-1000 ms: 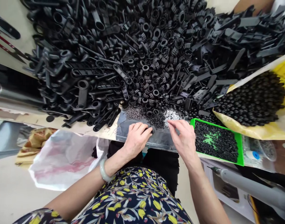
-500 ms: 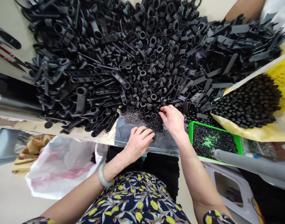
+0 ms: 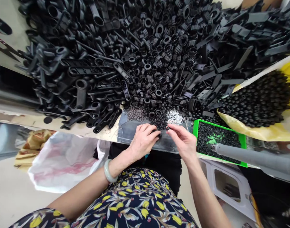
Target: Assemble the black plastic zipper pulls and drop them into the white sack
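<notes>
My left hand (image 3: pixel 145 139) is closed around a small black part (image 3: pixel 159 135) at the front edge of the grey mat (image 3: pixel 132 127). Just to its right, my right hand (image 3: pixel 182 139) pinches a small round black piece (image 3: pixel 168 128) between thumb and forefinger. Behind the hands lie small piles: dull grey pins (image 3: pixel 136 114), tiny black pieces (image 3: pixel 159 122) and shiny silver pins (image 3: pixel 174 117). Black ring parts (image 3: pixel 158 92) are heaped farther back. The fingers hide most of what my left hand holds.
Long black handles (image 3: pixel 81 95) pile up at left, flat black blades (image 3: pixel 216 80) at right. A green tray (image 3: pixel 195 129) of small black pieces stands right of my right hand, a grey tube (image 3: pixel 249 153) across it. A yellow bag (image 3: pixel 261 134) holds black parts.
My right hand has moved down and toward me from the piles, uncovering the silver pins, and now holds a small round piece near my left hand. The view has shifted slightly.
</notes>
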Demonstrator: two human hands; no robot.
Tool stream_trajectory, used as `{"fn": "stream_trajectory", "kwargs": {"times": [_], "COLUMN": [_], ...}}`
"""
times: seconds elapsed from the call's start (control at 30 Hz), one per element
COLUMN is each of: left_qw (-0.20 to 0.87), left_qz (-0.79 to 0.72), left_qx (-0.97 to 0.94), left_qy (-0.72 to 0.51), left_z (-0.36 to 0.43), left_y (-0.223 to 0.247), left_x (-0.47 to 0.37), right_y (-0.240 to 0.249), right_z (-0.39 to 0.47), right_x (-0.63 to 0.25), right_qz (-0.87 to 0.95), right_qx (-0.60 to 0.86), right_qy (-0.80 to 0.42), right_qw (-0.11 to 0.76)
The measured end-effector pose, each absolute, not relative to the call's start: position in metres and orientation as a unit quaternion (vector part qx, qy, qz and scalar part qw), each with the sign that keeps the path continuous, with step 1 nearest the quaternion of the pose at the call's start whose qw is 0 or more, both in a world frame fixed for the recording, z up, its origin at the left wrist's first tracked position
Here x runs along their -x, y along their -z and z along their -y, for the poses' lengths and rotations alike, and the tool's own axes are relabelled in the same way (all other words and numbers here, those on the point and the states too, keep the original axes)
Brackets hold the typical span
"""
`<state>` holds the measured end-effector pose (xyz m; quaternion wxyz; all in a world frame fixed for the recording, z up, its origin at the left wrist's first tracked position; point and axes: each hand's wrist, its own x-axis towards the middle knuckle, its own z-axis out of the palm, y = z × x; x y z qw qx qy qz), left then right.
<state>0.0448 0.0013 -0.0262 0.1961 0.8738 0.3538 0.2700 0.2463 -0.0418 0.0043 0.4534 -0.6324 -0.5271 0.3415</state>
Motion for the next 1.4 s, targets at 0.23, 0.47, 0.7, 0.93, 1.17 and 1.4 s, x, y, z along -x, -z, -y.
{"fn": "stream_trajectory", "kwargs": {"times": [0.23,0.47,0.7,0.93,1.17,1.4], "left_qw": [0.207,0.214,0.216,0.196,0.246,0.265], "left_qz": [-0.362,-0.361,-0.365,-0.367,-0.327,-0.342], "left_qx": [-0.868,-0.867,-0.866,-0.865,-0.835,-0.820], "left_qy": [-0.271,-0.268,-0.267,-0.279,-0.368,-0.375], "left_z": [-0.001,-0.001,-0.002,0.002,0.012,0.011], "left_y": [0.024,0.029,0.030,0.028,0.030,0.028], "left_x": [-0.042,-0.042,-0.041,-0.043,-0.050,-0.053], "right_y": [0.008,0.005,0.005,-0.001,0.002,0.000], "right_z": [0.066,0.063,0.068,0.063,0.071,0.056], "right_x": [-0.230,-0.222,-0.214,-0.207,-0.220,-0.255], "right_qz": [0.605,0.665,0.637,0.623,0.581,0.577], "right_qx": [0.646,0.639,0.668,0.690,0.668,0.731], "right_qy": [-0.264,-0.177,-0.169,-0.157,-0.289,-0.194], "right_qw": [0.383,0.344,0.346,0.334,0.363,0.308]}}
